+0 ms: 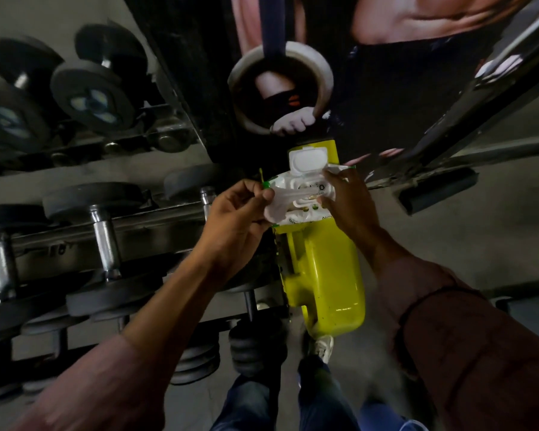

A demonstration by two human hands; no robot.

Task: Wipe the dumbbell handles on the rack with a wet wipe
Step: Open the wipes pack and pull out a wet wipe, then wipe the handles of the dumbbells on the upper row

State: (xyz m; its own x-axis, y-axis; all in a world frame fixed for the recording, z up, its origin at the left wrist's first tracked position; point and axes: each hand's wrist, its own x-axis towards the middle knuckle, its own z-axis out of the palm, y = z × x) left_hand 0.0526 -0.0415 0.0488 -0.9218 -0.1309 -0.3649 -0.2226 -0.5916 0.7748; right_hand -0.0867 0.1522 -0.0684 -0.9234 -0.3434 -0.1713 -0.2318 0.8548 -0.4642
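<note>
A white pack of wet wipes (305,194) is held in front of me with its flip lid (307,163) standing open. My right hand (346,203) grips the pack by its right side. My left hand (240,213) pinches a white wet wipe (277,208) that trails out of the pack's opening. To the left, dumbbells with chrome handles (106,241) lie in rows on the rack (156,225), apart from both hands.
A yellow plastic canister (330,281) stands under the pack, beside the rack's end. A large wall poster (293,73) fills the top. More dumbbells (87,91) sit on the upper tier. My legs and a shoe (322,346) show on the grey floor below.
</note>
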